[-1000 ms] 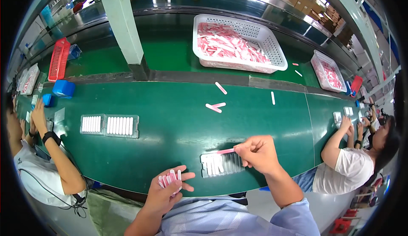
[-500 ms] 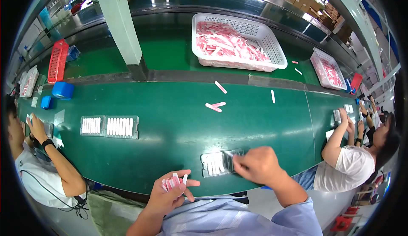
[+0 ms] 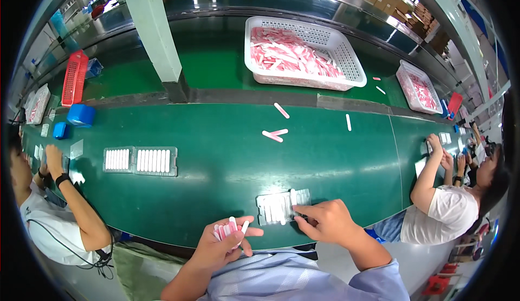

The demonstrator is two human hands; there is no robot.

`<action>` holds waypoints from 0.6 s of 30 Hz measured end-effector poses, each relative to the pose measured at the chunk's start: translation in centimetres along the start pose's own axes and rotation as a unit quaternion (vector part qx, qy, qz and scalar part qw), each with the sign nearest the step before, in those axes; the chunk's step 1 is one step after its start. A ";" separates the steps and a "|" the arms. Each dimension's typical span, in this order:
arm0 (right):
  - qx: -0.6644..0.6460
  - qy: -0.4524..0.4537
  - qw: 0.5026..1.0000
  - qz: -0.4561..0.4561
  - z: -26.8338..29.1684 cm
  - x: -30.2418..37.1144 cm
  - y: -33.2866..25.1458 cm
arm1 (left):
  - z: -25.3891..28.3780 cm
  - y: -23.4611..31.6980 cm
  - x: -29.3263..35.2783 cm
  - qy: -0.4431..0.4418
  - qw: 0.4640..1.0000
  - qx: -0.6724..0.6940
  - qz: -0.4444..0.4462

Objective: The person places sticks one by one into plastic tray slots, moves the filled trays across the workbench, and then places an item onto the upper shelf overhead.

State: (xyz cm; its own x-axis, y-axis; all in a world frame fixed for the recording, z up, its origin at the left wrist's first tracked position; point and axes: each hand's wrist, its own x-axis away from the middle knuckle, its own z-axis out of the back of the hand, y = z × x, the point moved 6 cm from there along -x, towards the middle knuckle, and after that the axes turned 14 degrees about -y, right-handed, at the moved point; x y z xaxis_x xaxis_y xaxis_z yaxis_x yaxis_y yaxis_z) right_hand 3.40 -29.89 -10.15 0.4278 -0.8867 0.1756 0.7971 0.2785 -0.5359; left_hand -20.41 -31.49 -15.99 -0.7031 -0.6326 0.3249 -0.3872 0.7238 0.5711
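Observation:
My left hand (image 3: 227,241) is closed around a bundle of small flat pink-and-white sticks (image 3: 230,228), their rounded ends poking up past the fingers. On the near edge of the green table lies a clear plastic tray (image 3: 262,206) with white sticks side by side in its left part. My right hand (image 3: 330,222) is at the tray's right side, its index fingertip against a white stick (image 3: 293,197) that lies near the middle of the tray. The thumb stands apart from that finger. Further left rests another clear two-part tray (image 3: 134,163) filled with white sticks.
A white basket (image 3: 352,68) heaped with pink-and-white sticks stands beyond a dark ledge (image 3: 244,97). Loose sticks (image 3: 281,111) lie mid-table. A pale post (image 3: 151,30) rises at the back left. Co-workers sit left (image 3: 65,219) and right (image 3: 449,209). Blue boxes (image 3: 80,115) stand far left.
My right hand has lowered onto the tray, and a white stick now lies near its middle under the index fingertip. The left hand keeps its bundle and has shifted slightly right.

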 end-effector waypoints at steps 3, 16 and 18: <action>-0.027 0.053 0.998 0.033 0.6 -0.2 -0.4 | -0.1 -0.2 0.0 -0.010 1.000 0.002 0.002; -0.355 0.002 0.930 0.100 -0.6 -2.0 -3.2 | -2.9 -0.1 -1.6 -0.033 0.997 -0.069 0.026; -0.533 0.098 0.838 0.058 -0.4 -1.1 -0.8 | -2.7 -0.2 -1.6 -0.020 0.998 -0.053 0.012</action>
State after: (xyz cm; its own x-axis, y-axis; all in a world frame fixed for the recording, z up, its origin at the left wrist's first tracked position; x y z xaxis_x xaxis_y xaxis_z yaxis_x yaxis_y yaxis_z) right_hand 2.15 -29.22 -10.25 0.3147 -0.9491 -0.0127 -0.1248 -0.0281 -0.9918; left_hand -17.60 -31.36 -14.60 -0.7354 -0.6022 0.3107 -0.3057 0.7040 0.6410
